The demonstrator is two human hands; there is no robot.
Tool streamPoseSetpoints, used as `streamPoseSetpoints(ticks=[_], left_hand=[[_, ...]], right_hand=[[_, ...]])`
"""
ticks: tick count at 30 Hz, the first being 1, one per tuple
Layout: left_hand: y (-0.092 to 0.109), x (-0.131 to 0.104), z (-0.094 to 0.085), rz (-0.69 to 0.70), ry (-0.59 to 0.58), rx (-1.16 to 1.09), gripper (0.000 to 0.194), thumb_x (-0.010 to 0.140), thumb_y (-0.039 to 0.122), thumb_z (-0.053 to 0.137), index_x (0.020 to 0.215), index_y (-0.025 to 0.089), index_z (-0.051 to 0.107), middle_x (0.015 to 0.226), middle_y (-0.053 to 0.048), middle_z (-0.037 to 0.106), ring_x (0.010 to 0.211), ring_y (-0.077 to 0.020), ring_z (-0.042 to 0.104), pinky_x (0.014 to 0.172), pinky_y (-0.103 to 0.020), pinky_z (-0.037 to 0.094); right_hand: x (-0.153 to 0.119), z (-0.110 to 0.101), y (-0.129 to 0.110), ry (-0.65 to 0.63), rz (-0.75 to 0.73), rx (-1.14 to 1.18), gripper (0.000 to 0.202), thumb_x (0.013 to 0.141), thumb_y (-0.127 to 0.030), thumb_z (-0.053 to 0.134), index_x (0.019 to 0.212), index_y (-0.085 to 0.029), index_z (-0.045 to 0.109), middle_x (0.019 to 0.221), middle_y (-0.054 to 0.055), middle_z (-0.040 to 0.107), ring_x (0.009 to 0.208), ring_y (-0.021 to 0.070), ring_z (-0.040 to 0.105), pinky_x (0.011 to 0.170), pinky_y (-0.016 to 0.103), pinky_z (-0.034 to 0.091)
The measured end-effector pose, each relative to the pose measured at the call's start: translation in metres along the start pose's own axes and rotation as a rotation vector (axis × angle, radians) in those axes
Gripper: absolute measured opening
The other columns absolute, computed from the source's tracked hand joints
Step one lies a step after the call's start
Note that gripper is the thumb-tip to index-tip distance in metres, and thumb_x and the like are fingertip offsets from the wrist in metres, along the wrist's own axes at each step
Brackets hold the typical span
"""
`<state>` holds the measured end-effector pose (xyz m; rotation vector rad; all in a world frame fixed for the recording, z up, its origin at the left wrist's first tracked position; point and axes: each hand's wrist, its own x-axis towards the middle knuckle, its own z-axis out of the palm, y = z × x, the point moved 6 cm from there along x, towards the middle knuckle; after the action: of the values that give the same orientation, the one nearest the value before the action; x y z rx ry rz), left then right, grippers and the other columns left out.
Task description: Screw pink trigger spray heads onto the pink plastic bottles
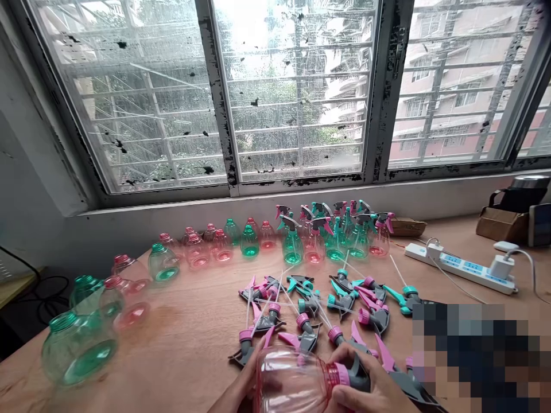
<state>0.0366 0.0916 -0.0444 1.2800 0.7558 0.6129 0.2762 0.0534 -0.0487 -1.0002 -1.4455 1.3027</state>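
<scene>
A clear pink bottle [293, 376] lies on its side in my hands at the bottom of the view, its neck pointing right. My left hand [241, 381] is closed around the bottle's body, with most fingers hidden behind it. A grey and pink trigger sprayer head [358, 377] sits at the bottle's neck, and my right hand [372, 381] grips it by its pink collar. Whether the collar is fully screwed on I cannot tell. Just beyond lie several loose sprayer heads [306, 332], pink or teal with grey, their thin tubes pointing various ways.
Green bottles [80, 350] and pink bottles [197, 250] without heads stand in a curve along the left and back. Several bottles with sprayer heads [314, 244] cluster below the window. A white power strip [460, 267] with plugs and cables lies right, near a cardboard box [501, 225].
</scene>
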Motion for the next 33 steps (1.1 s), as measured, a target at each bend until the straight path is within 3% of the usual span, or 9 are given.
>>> streamPoseSetpoints(ticks=[3,5,10,14,19,21,24,28,33], left_hand=[[0.0,-0.001,-0.002,-0.001,0.0,-0.004,0.103,0.071,0.066,0.079,0.157,0.036,0.032,0.139,-0.007,0.069,0.133,-0.0401,0.059,0.114,-0.052,0.044],[-0.002,-0.001,-0.002,-0.013,-0.003,-0.011,0.102,0.07,0.067,0.079,0.156,0.036,0.033,0.138,-0.007,0.069,0.129,-0.0397,0.062,0.112,-0.052,0.046],[-0.01,0.001,0.006,-0.055,-0.012,-0.048,0.095,0.08,0.083,0.049,0.157,0.029,0.035,0.129,-0.01,0.074,0.127,-0.0409,0.064,0.111,-0.053,0.047],[-0.013,-0.005,0.009,-0.073,-0.014,-0.067,0.091,0.085,0.082,0.04,0.158,0.028,0.032,0.13,-0.009,0.074,0.131,-0.0393,0.061,0.114,-0.051,0.044],[-0.018,-0.02,-0.002,0.045,0.035,-0.002,0.098,0.083,0.064,0.068,0.16,0.034,0.015,0.164,-0.003,0.04,0.15,-0.0363,0.038,0.122,-0.048,0.032],[-0.021,-0.02,-0.005,0.079,0.038,0.022,0.102,0.081,0.062,0.072,0.16,0.036,0.012,0.167,-0.002,0.035,0.152,-0.0357,0.033,0.123,-0.047,0.03],[-0.027,-0.011,-0.007,0.044,0.02,-0.011,0.101,0.077,0.07,0.07,0.158,0.042,0.018,0.161,0.002,0.046,0.151,-0.0359,0.036,0.121,-0.048,0.034],[-0.029,0.004,-0.009,-0.003,0.005,-0.038,0.093,0.079,0.083,0.05,0.158,0.037,0.028,0.14,-0.002,0.068,0.14,-0.0376,0.052,0.117,-0.05,0.041],[-0.026,-0.009,-0.011,0.017,-0.01,0.001,0.096,0.081,0.07,0.066,0.159,0.035,0.022,0.128,-0.007,0.075,0.126,-0.0373,0.064,0.113,-0.049,0.044]], right_hand=[[0.0,0.0,0.0,0.033,-0.027,0.027,0.049,0.067,-0.064,0.083,0.088,-0.022,0.067,0.077,-0.001,0.061,0.068,0.0169,0.049,0.059,0.024,0.038],[0.0,0.001,0.0,0.035,-0.034,0.027,0.05,0.067,-0.064,0.083,0.088,-0.022,0.067,0.075,-0.001,0.061,0.067,0.0167,0.048,0.059,0.024,0.037],[0.0,0.002,0.0,0.007,-0.013,0.036,0.049,0.069,-0.063,0.083,0.089,-0.022,0.065,0.073,-0.002,0.063,0.063,0.015,0.05,0.055,0.022,0.036],[0.0,0.002,0.0,-0.004,-0.001,0.048,0.049,0.069,-0.062,0.084,0.09,-0.022,0.065,0.073,-0.002,0.064,0.06,0.014,0.051,0.054,0.022,0.039],[0.0,0.002,0.0,0.015,-0.004,0.042,0.05,0.067,-0.063,0.084,0.09,-0.022,0.065,0.075,-0.001,0.065,0.058,0.0154,0.054,0.051,0.024,0.043],[0.0,0.001,0.0,0.031,-0.014,0.03,0.051,0.067,-0.064,0.083,0.09,-0.022,0.066,0.075,-0.001,0.063,0.058,0.0159,0.054,0.051,0.024,0.044],[0.0,0.001,-0.001,0.033,-0.025,0.015,0.051,0.067,-0.065,0.083,0.089,-0.022,0.067,0.075,-0.001,0.063,0.058,0.0156,0.055,0.05,0.024,0.045],[0.0,0.002,0.0,0.026,-0.017,0.035,0.05,0.067,-0.064,0.083,0.089,-0.022,0.067,0.076,-0.001,0.064,0.058,0.0157,0.056,0.05,0.023,0.047],[0.0,0.001,0.0,0.02,-0.03,0.034,0.049,0.069,-0.064,0.082,0.088,-0.021,0.067,0.073,-0.002,0.061,0.059,0.014,0.05,0.05,0.021,0.042]])
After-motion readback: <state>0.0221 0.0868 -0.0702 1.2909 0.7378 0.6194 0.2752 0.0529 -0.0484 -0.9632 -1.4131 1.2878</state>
